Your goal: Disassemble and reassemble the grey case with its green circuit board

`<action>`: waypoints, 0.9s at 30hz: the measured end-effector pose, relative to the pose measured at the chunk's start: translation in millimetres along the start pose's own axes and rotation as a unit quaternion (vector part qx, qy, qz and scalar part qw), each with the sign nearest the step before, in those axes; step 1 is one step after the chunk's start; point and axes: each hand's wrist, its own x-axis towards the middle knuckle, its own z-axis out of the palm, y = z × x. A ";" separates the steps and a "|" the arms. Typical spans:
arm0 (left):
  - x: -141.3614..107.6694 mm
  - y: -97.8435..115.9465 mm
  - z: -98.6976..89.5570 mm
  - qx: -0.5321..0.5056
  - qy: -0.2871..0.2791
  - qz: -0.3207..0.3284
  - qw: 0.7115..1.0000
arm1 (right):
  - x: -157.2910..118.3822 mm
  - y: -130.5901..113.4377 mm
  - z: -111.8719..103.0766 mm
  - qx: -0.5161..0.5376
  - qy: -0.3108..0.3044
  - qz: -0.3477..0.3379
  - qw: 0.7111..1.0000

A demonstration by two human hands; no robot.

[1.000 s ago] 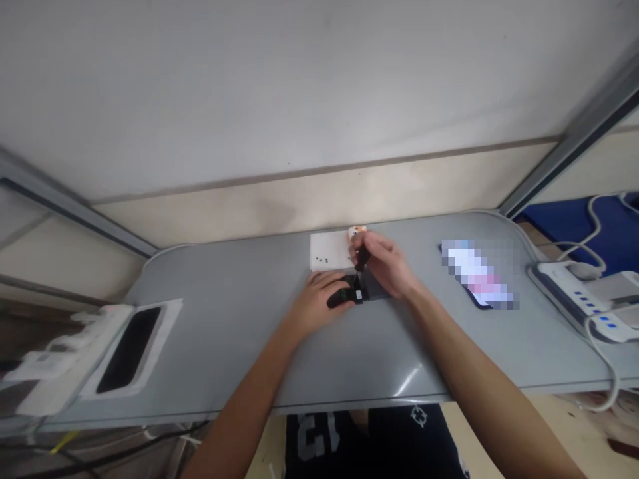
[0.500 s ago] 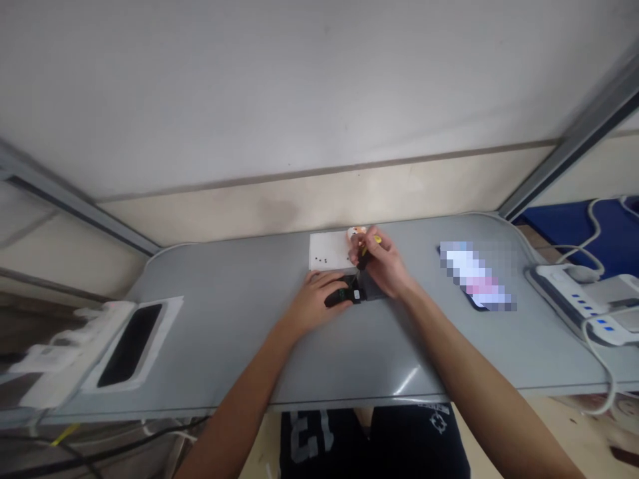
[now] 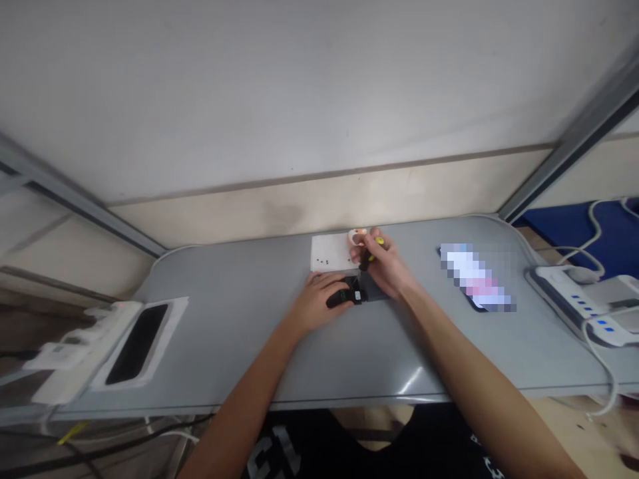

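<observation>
My left hand [image 3: 317, 303] lies over a flat dark electronic device [image 3: 362, 295] on the table, its fingers closed around the near and far edges. Part of a green circuit board and a small white label show between and beside the fingers. In my right hand [image 3: 390, 267] is a screwdriver [image 3: 368, 258] with a black and yellow handle, gripped by the fingers and tilted down over the device. Its tip is too small to make out. Just beyond the hands lies a white sheet [image 3: 329, 248] with several tiny dark screws on it. An orange and white object [image 3: 356, 235] is partly hidden behind my right fingers.
To the right lies a phone [image 3: 474, 276] with a blurred lit screen, and beyond it a white power strip [image 3: 574, 303] with cables. At the left, a black phone [image 3: 137, 344] rests on white paper beside another power strip [image 3: 92, 356]. A wall borders the grey table [image 3: 229, 352].
The view has shifted slightly, and my legs under the table have moved apart. Both hands keep nearly the same place, with the screwdriver still over the device.
</observation>
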 end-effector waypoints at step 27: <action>-0.6 0.5 -0.2 0.004 -0.006 -0.002 1.000 | -2.3 1.4 3.4 -0.005 -0.002 0.000 1.000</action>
